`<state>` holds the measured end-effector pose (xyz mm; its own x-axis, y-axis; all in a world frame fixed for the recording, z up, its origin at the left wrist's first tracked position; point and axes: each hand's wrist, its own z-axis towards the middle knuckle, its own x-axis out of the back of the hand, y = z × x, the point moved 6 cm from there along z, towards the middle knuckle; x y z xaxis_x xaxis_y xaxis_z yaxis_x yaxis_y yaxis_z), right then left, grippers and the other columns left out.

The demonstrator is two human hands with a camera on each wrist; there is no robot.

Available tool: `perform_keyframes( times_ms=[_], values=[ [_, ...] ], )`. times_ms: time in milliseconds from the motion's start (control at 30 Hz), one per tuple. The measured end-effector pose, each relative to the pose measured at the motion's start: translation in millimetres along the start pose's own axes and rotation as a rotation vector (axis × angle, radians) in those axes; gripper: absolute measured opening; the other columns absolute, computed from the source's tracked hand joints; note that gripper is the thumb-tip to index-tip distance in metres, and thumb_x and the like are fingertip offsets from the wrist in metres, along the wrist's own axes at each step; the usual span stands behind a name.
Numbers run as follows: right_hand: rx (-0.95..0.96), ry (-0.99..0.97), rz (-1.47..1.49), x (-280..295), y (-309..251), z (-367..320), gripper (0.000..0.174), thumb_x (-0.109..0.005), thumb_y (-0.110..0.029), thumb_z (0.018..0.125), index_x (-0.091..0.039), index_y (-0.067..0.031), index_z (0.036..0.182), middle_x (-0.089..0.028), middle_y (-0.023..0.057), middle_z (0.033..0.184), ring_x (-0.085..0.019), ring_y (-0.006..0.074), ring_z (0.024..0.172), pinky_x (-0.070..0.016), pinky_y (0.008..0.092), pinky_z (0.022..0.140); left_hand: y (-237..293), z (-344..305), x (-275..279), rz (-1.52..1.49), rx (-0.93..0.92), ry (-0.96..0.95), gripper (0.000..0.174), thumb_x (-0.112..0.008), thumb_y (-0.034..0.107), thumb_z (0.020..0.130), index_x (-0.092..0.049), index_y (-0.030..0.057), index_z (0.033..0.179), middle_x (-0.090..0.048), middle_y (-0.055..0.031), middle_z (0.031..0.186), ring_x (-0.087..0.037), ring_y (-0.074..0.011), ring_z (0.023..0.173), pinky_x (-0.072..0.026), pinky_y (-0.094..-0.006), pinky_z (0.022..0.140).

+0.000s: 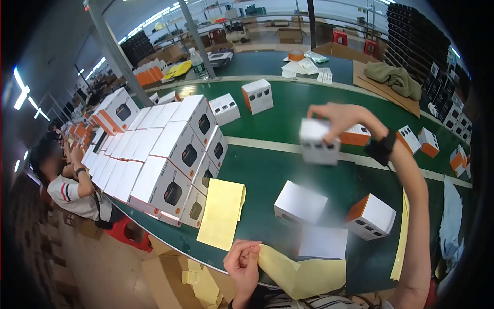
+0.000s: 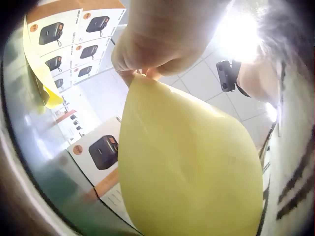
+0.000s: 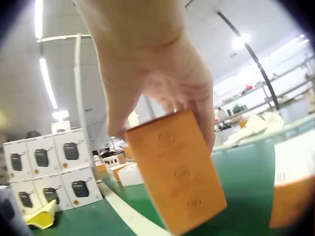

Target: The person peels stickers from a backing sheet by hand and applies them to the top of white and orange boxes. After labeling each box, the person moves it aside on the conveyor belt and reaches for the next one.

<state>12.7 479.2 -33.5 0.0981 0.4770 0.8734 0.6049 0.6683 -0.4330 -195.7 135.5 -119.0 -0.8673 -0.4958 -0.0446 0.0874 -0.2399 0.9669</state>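
My left hand (image 1: 243,265) pinches the corner of a yellow sheet (image 1: 303,277) near the table's front edge; in the left wrist view the sheet (image 2: 189,162) hangs from the fingertips of that hand (image 2: 160,37). My right hand (image 1: 337,119) grips a white box (image 1: 319,143) from above, over the pale strip between the green surfaces. The right wrist view shows the hand (image 3: 157,73) holding the box with its orange side (image 3: 177,172) facing the camera. Below lie a white box (image 1: 299,201), a white and orange box (image 1: 371,216) and a white box face (image 1: 323,242).
Stacked white boxes (image 1: 170,149) fill the table's left side, a folded yellow sheet (image 1: 221,212) beside them. More boxes (image 1: 258,96) stand on the far green surface, others (image 1: 407,139) at the right. A yellow strip (image 1: 400,242) lies under my right arm. Another person (image 1: 72,190) is at the left.
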Motion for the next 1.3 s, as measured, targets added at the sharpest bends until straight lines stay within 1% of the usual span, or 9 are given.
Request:
perform_keyframes(
  times_ms=[233,333,433,633,700,833,933,1100,1300],
  values=[
    [0.168,-0.617,0.112,-47,-45,-7,0.069,-0.081,-0.05,0.073,-0.055,-0.0006,0.114,-0.06,0.0143,0.112,-0.06,0.0269,0.104,-0.0486,0.0379,0.09,-24,4,15,-0.058,0.086,0.049,0.003,-0.062,-0.003,0.09,-0.064,-0.0053,0.092,-0.051,0.002,0.076,-0.036,0.0019,0.055,-0.023,-0.0157,0.047],
    [0.21,0.079,-0.077,18,-31,90,0.085,-0.077,-0.041,0.077,-0.038,0.0015,0.138,-0.041,0.0216,0.142,-0.041,0.0298,0.132,-0.0347,0.0391,0.109,-22,7,14,-0.129,0.133,0.079,0.003,-0.062,-0.004,0.09,-0.064,-0.0054,0.092,-0.05,0.0022,0.074,-0.038,0.0018,0.056,-0.0236,-0.0156,0.048],
    [-0.118,0.752,-0.478,38,30,178,0.104,-0.08,-0.02,0.071,-0.017,-0.0187,0.153,-0.03,0.019,0.151,-0.028,0.0376,0.141,-0.0279,0.0514,0.113,-16,7,17,-0.079,0.097,0.059,0.002,-0.062,-0.005,0.089,-0.064,-0.0055,0.091,-0.053,0.0005,0.074,-0.041,0.0013,0.057,-0.0248,-0.0159,0.048],
    [-0.274,0.51,-0.482,5,49,211,0.115,-0.084,-0.014,0.062,-0.014,-0.0233,0.152,-0.029,0.0115,0.152,-0.019,0.035,0.144,-0.0254,0.0655,0.109,-2,5,16,0.073,0.084,-0.036,0.005,-0.062,-0.007,0.087,-0.061,-0.0031,0.088,-0.054,-0.0006,0.074,-0.046,-0.0022,0.062,-0.0313,-0.0153,0.055],
    [-0.198,0.615,-0.515,17,46,199,0.11,-0.088,-0.014,0.057,-0.027,-0.0201,0.149,-0.032,0.0125,0.149,-0.028,0.0365,0.14,-0.0248,0.0706,0.106,-5,2,18,0.064,0.101,-0.001,0.003,-0.063,-0.005,0.088,-0.061,-0.0023,0.088,-0.053,0.0003,0.074,-0.045,-0.0015,0.062,-0.0304,-0.015,0.054],
    [-0.202,0.317,-0.654,6,32,151,0.071,-0.084,-0.028,0.06,-0.053,-0.0085,0.12,-0.041,0.0184,0.136,-0.054,0.039,0.115,-0.0502,0.0451,0.091,12,3,9,0.05,0.06,0.029,0.01,-0.059,0.01,0.096,-0.056,0.0017,0.093,-0.051,0.0044,0.076,-0.038,0.0006,0.061,-0.0271,-0.0154,0.053],
    [-0.087,0.36,-0.515,-3,-5,85,0.072,-0.075,-0.048,0.064,-0.055,-0.0051,0.118,-0.054,0.0187,0.117,-0.059,0.0374,0.104,-0.0504,0.0442,0.083,34,11,-2,0.072,0.032,-0.018,0.011,-0.056,0.012,0.098,-0.054,0.0018,0.094,-0.049,0.0052,0.077,-0.037,0.0012,0.062,-0.0264,-0.015,0.053],
    [0.086,0.175,-0.262,-43,-50,-8,0.069,-0.078,-0.045,0.062,-0.057,-0.0045,0.114,-0.053,0.0129,0.104,-0.057,0.0322,0.098,-0.0465,0.0409,0.081,78,15,-39,0.132,-0.329,-0.163,0.007,-0.05,0.003,0.097,-0.052,-0.0016,0.092,-0.049,-0.0017,0.075,-0.042,-0.0066,0.063,-0.0331,-0.0214,0.054],
    [0.034,0.231,-0.057,-52,-66,-57,0.073,-0.066,-0.059,0.079,-0.055,-0.0064,0.128,-0.057,0.0124,0.109,-0.056,0.0286,0.104,-0.0443,0.0362,0.088,122,-23,-69,0.155,-0.648,-0.203,0.007,-0.048,-0.003,0.095,-0.052,-0.0024,0.089,-0.049,-0.006,0.072,-0.044,-0.01,0.063,-0.0342,-0.0225,0.054]
  ],
)
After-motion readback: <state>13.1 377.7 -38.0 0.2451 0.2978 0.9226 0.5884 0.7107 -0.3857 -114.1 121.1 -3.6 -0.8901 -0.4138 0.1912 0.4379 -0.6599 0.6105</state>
